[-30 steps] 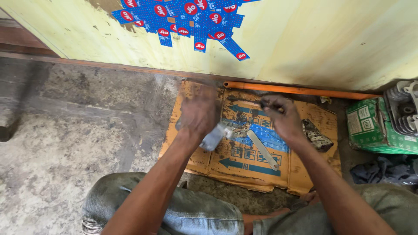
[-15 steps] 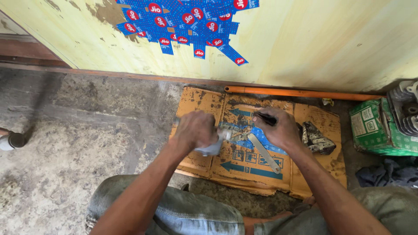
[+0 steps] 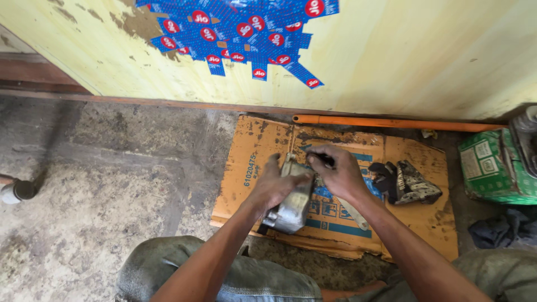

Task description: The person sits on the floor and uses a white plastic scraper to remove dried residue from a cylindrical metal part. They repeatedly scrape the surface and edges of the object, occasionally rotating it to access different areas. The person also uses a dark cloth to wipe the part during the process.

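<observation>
My left hand [image 3: 274, 187] grips a grey metal engine part [image 3: 292, 207] and holds it upright over a flattened orange cardboard sheet [image 3: 254, 162]. Just to its right, my right hand [image 3: 338, 176] is closed on a thin dark tool [image 3: 323, 159] whose tip meets the top of the metal part. A flat grey metal piece [image 3: 353, 213] lies on the cardboard under my right wrist. My knees in worn jeans fill the bottom edge.
A greasy dark rag [image 3: 405, 182] lies on the cardboard's right half. An orange pipe [image 3: 391, 123] runs along the yellow wall's foot. A green carton [image 3: 492, 168] stands at far right, with dark cloth [image 3: 503, 232] below it. The concrete floor [image 3: 112, 184] stretches left.
Both hands have drawn closer together. The left hand has turned the metal part upright, and the right hand has brought its tool onto the part's top.
</observation>
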